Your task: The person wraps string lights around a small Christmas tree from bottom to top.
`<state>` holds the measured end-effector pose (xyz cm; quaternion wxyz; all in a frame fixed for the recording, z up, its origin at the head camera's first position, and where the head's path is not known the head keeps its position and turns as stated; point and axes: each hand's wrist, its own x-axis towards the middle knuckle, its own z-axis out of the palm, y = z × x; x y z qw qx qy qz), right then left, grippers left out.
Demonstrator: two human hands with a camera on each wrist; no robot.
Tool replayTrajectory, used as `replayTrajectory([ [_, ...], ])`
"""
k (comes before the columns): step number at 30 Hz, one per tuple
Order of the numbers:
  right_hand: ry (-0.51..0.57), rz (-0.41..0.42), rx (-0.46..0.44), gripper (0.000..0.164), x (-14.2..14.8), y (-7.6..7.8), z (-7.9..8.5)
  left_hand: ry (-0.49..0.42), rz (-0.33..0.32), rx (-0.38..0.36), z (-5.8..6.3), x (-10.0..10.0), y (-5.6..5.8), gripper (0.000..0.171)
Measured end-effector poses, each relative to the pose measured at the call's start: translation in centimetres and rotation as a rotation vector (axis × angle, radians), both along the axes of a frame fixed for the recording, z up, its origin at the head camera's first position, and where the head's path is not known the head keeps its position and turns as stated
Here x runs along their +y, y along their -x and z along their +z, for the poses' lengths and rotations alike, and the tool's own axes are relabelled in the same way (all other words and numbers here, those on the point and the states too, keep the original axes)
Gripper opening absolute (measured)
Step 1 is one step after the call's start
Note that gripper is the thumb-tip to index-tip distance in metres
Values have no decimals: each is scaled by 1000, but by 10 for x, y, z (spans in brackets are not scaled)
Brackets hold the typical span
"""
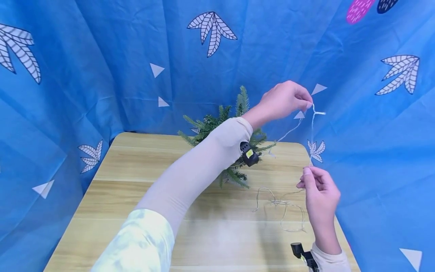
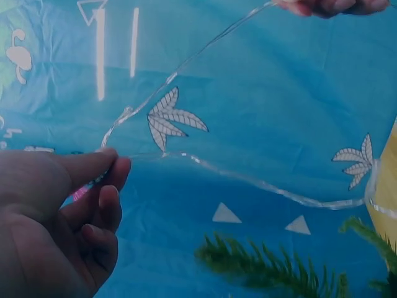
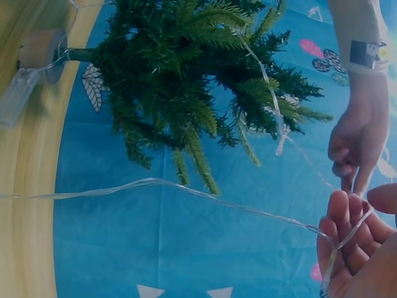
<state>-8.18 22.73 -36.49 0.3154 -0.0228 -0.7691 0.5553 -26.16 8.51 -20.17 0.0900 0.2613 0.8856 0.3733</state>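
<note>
My left hand [image 1: 285,100] reaches across a small artificial Christmas tree [image 1: 242,102] and pinches a thin clear string-light wire [image 1: 289,131] between thumb and fingertips. Lower and nearer to me, my right hand [image 1: 321,192] pinches the same wire, so a stretch runs upright between the two hands. A small white bulb tip [image 1: 319,113] sticks out just below the left fingertips. From the left hand another length slopes down to the tree's branches. In the right wrist view the wire [image 3: 248,214] crosses the right fingers [image 3: 363,230].
Loose wire [image 1: 285,204] lies in loops on the wooden table [image 1: 119,181]. The tree's round wooden base [image 3: 42,56] has a clear plastic piece [image 3: 18,93] beside it. A blue patterned curtain [image 1: 119,56] hangs behind and on both sides.
</note>
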Motion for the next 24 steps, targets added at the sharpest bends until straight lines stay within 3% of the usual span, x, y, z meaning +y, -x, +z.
replayTrajectory([
  [8,45,16,-129,19,3,1,-12,-4,-27,-9,-9,-7,26,15],
  [14,85,57,-161,20,4,2,-20,0,-30,-1,-17,-9,42,17],
  [20,141,56,-211,23,7,3,-27,13,-4,-13,-22,-9,52,16],
  [24,159,39,-209,21,9,8,-25,76,22,14,-23,-10,54,18],
])
